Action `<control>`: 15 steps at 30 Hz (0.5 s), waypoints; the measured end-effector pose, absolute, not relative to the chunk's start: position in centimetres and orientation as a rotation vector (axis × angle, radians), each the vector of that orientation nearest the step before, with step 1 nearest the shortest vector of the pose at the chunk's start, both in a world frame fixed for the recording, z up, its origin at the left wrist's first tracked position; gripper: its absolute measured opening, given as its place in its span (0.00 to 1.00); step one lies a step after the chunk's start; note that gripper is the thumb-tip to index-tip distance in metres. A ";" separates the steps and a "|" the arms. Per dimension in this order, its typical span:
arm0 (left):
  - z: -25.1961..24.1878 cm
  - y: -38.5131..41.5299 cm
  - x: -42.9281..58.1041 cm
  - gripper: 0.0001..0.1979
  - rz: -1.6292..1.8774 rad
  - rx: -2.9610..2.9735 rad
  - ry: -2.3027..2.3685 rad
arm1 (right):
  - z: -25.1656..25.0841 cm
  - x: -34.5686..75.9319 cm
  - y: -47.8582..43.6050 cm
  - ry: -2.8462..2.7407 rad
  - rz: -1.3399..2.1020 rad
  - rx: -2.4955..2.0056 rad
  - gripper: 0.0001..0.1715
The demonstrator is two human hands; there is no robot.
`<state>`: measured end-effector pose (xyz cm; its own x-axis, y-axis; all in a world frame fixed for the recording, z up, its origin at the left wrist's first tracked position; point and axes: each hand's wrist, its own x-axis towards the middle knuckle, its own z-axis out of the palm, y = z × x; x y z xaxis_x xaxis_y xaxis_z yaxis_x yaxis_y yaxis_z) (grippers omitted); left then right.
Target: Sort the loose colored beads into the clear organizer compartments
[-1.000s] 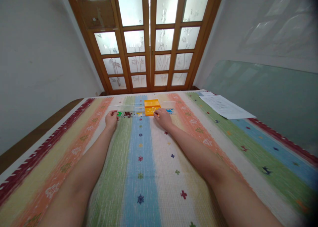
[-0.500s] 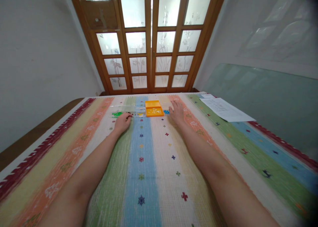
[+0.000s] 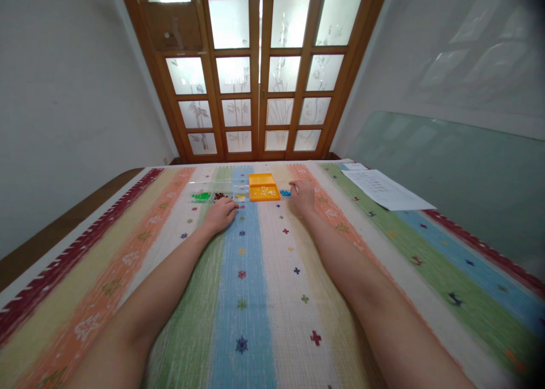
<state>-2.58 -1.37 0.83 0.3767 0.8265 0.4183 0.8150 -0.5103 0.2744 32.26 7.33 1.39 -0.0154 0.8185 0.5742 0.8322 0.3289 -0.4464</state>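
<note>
Left hand: the left hand (image 3: 220, 214) lies knuckles-up on the cloth at about 11 o'clock, far out at the end of a straight bare forearm. Its fingers are curled under, pointing toward 1 o'clock, and whether they hold anything cannot be told.
Right hand: the right hand (image 3: 303, 196) rests at about 1 o'clock, fingers bent, with the fingertips at the blue pieces. It is too small in view to tell whether it pinches one.
Clear box: a long clear plastic compartment box (image 3: 208, 188) lies crosswise at 12 o'clock, just beyond both hands.
Box contents: from 9 toward 3 o'clock it holds small green pieces (image 3: 201, 196), dark red pieces (image 3: 219, 195) and yellow pieces (image 3: 239, 196). The small blue pieces (image 3: 285, 193) sit past the orange tray.
Orange tray: a square orange plastic tray (image 3: 260, 179) sits in the middle of the row, between the two hands, with pale bits in its near half.
Bench: the bench is covered by a woven cloth striped in green, blue, cream and orange (image 3: 242, 264) with small cross motifs.
Paper: a white printed sheet (image 3: 383, 189) lies at 2 o'clock, well apart from the right hand.
Glass: a large greenish glass pane (image 3: 447, 167) leans on the wall at 3 o'clock.
Doors: wooden doors with frosted glass panels (image 3: 259, 71) stand behind the bench at 12 o'clock.
</note>
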 end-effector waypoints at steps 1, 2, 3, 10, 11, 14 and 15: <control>0.8 -1.4 -2.6 0.13 0.804 2.585 1.534 | 1.4 32.2 7.3 -1.802 -0.011 -1.478 0.21; 0.8 -1.3 -2.6 0.13 0.799 2.583 1.526 | 1.3 32.2 7.2 -1.800 0.000 -1.486 0.21; 0.7 -1.3 -2.6 0.13 0.793 2.581 1.521 | 1.3 32.1 7.1 -1.797 0.008 -1.490 0.21; 0.3 -1.3 -2.6 0.13 0.713 2.618 1.474 | 0.5 32.1 7.4 -1.851 0.018 -1.538 0.18; 0.3 -1.3 -2.6 0.13 0.714 2.619 1.470 | 0.4 32.1 7.5 -1.871 0.008 -1.550 0.17; 0.2 -1.3 -2.6 0.13 0.705 2.615 1.474 | 0.1 32.1 7.7 -1.918 -0.035 -1.573 0.16; 0.2 -1.3 -2.5 0.13 0.697 2.613 1.481 | 0.1 32.1 7.7 -1.929 -0.046 -1.577 0.16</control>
